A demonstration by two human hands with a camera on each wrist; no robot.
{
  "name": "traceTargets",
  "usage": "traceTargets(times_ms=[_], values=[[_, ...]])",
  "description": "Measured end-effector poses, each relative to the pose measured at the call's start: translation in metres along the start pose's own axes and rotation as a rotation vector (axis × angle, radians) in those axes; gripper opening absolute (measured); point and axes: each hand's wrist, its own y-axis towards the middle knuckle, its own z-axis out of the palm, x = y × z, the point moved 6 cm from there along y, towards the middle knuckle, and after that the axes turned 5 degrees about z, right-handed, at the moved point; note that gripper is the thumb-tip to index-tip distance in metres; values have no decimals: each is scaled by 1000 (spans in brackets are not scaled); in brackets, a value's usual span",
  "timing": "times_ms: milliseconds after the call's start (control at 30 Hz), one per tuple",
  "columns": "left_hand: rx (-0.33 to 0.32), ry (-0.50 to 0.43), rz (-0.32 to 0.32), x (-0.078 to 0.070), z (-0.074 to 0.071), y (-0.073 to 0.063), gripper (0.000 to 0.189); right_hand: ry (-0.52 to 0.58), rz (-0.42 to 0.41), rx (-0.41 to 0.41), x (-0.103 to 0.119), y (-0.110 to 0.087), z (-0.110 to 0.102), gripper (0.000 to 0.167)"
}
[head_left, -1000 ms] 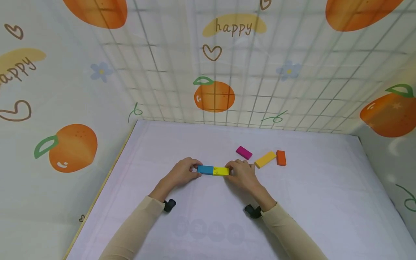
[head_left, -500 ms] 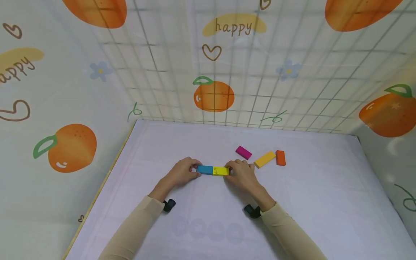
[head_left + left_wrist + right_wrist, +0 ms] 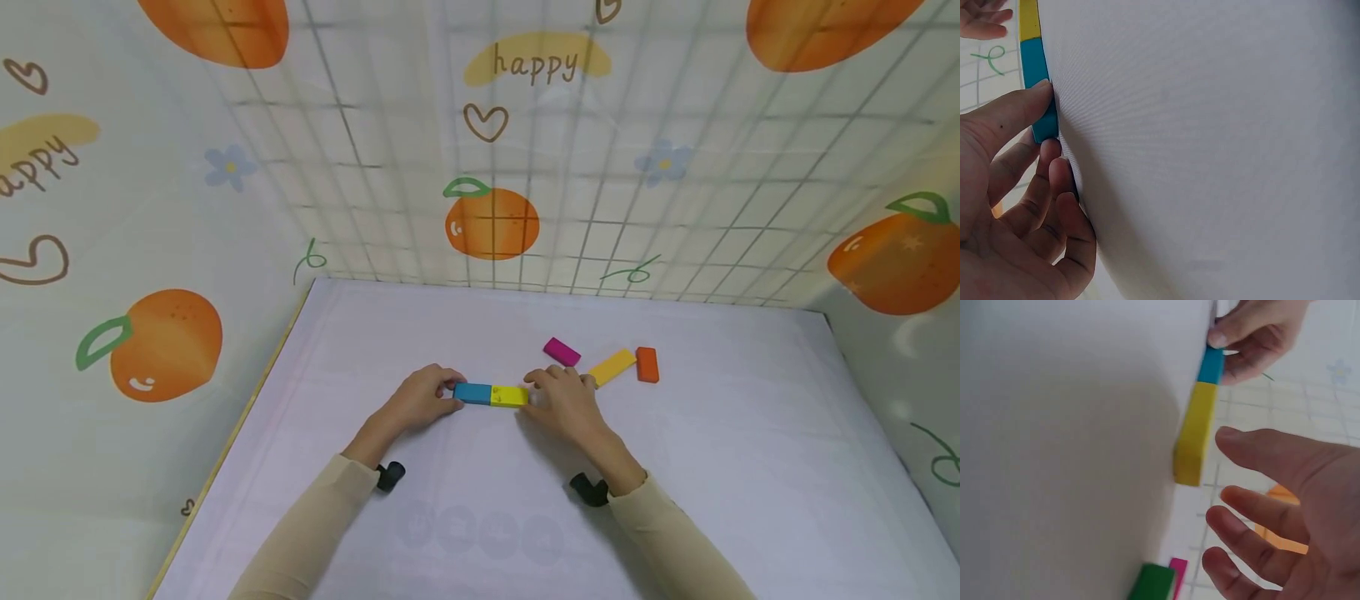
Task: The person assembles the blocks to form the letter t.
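Note:
A blue block (image 3: pixel 474 393) and a bright yellow block (image 3: pixel 510 396) lie end to end in one line on the white table. My left hand (image 3: pixel 420 396) pinches the blue block's left end; its thumb lies along one side in the left wrist view. Just off the yellow block's right end, my right hand (image 3: pixel 566 404) has its thumb and fingers spread apart. A gap shows between that thumb and the yellow block (image 3: pixel 1195 425) in the right wrist view. There, a green block (image 3: pixel 1152 584) shows at the bottom edge; in the head view it is hidden.
Beyond my right hand lie a magenta block (image 3: pixel 562 352), a longer amber block (image 3: pixel 613 367) and an orange-red block (image 3: pixel 647 365). A printed cloth wall (image 3: pixel 390 217) rises at the table's back edge. Black wrist cameras (image 3: pixel 588 490) hang beneath both forearms.
My right hand has let go of the yellow block and shifted slightly right, its fingers spreading. My left hand keeps its pinch on the blue block, and both blocks stay in place.

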Motion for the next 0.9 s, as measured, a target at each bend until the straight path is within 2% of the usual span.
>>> traceTargets(times_ms=[167, 400, 767, 900], values=[[-3, -1, -6, -1, -1, -1, 37, 63, 2, -34, -4, -9, -16, 43], [-2, 11, -3, -1, -1, -2, 37, 107, 4, -75, -16, -18, -27, 39], [-5, 5, 6, -1, -1, 0, 37, 235, -13, -161, -44, -31, -46, 36], [-7, -1, 8, -1, 0, 0, 38, 271, -46, -191, -53, -33, -52, 36]])
